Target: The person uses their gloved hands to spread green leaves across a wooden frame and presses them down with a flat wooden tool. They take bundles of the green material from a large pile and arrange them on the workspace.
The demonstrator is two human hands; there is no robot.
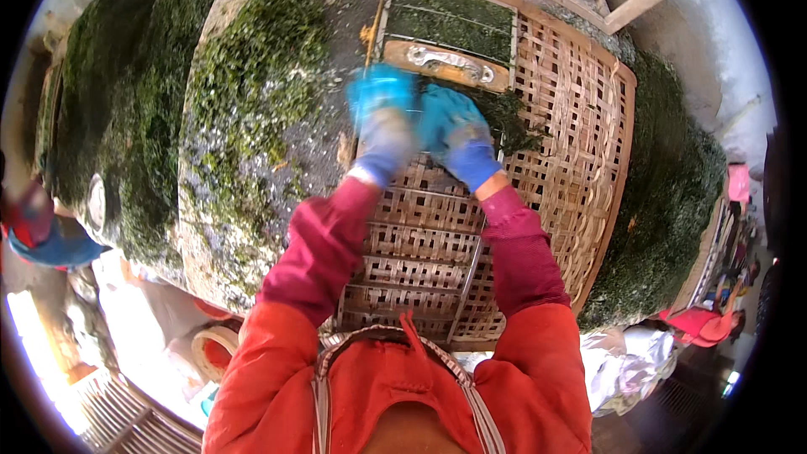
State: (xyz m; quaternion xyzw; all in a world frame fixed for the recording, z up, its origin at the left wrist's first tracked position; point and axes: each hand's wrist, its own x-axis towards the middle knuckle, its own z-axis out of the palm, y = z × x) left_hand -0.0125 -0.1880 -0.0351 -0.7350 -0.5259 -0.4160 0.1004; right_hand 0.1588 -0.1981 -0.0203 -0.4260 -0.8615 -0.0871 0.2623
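Observation:
Both hands wear blue gloves and work close together over a metal frame (pixel 463 290) lying on a woven slatted mat (pixel 563 176). Motion smears my left hand (pixel 385 105), which is at the frame's left side, beside the dark board. My right hand (pixel 451 122) bends down over the frame, its fingers mostly hidden beneath the glove's back. Against its right side lies a clump of dark green leafy matter (pixel 508 120). Just beyond the hands, a wooden block with a metal plate (pixel 445 65) lies across the frame. Past it, the far sections hold a flat green layer (pixel 454 21).
A loose green pile (pixel 252 109) covers much of the board at left. Larger dark green heaps lie at far left (pixel 126 92) and right (pixel 668 193). A wooden stool (pixel 647 0) stands at the back right. Other people (pixel 706 326) appear at the right and left edges.

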